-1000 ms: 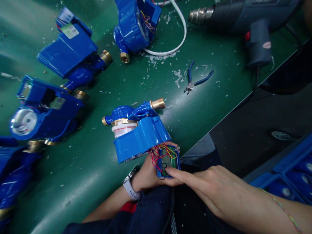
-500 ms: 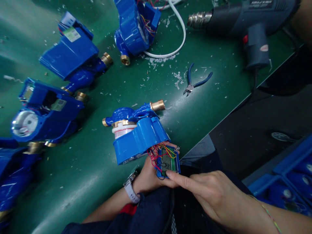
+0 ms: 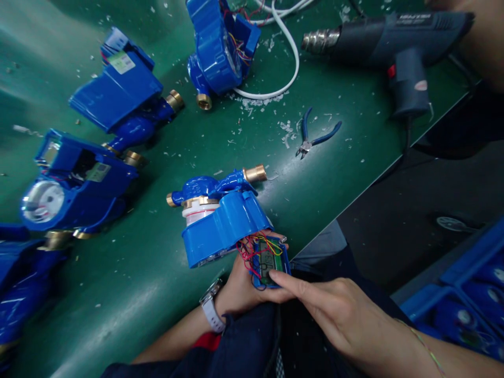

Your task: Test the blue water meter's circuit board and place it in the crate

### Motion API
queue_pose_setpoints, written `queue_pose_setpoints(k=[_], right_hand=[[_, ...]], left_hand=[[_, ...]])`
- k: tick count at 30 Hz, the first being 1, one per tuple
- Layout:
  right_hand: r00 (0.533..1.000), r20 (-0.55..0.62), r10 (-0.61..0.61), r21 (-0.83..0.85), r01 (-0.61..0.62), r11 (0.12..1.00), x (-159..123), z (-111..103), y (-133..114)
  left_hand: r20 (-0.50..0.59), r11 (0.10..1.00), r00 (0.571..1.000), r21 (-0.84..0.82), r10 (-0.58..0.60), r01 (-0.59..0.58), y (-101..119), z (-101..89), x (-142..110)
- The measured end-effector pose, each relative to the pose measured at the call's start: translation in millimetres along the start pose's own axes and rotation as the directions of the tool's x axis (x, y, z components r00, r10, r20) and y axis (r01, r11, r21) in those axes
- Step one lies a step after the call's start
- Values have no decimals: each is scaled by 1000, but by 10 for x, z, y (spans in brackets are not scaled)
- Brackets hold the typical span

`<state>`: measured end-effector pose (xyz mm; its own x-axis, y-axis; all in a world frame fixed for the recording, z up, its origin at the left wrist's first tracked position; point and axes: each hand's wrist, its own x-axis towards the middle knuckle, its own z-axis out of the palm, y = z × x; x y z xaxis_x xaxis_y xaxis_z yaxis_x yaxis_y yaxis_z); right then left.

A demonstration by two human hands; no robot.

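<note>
A blue water meter (image 3: 220, 212) with brass fittings lies on the green table near its front edge. Coloured wires run from it to a small blue display module (image 3: 270, 261) with a grey LCD. My left hand (image 3: 240, 286), with a white watch on the wrist, cups the module from below. My right hand (image 3: 334, 315) reaches in from the right; its index fingertip presses on the lower edge of the module, the other fingers curled back.
Several more blue meters (image 3: 79, 173) lie at the left and one (image 3: 218, 44) at the top. Blue-handled cutters (image 3: 313, 137), a white cable (image 3: 285, 68) and a heat gun (image 3: 389, 47) lie on the green table (image 3: 157, 294). Blue bins (image 3: 468, 304) stand lower right.
The view shifted slightly. My right index finger stays on the display module, its tip moved a little. My left hand keeps holding the module.
</note>
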<state>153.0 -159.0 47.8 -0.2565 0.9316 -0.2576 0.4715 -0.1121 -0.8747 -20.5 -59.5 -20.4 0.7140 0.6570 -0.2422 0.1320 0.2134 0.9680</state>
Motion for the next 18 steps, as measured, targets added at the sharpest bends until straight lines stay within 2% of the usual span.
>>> queue_pose_setpoints(k=[6,8,12,18], right_hand=[[993,-46,111,106,-105,989,45,-71,-36],[985,-44,165,258,-148,955,48,-105,-34],[957,-28,290,622,-210,754,30,-158,3],[889,-24,457,827,-239,508,26,-187,107]], left_hand=[[31,999,999,-48,6,-5,38,-18,-10],[44,995,999,-98,21,-16,65,-25,-2],[104,986,995,-165,-5,22,132,-36,24],[133,983,991,-182,17,7,160,-38,30]])
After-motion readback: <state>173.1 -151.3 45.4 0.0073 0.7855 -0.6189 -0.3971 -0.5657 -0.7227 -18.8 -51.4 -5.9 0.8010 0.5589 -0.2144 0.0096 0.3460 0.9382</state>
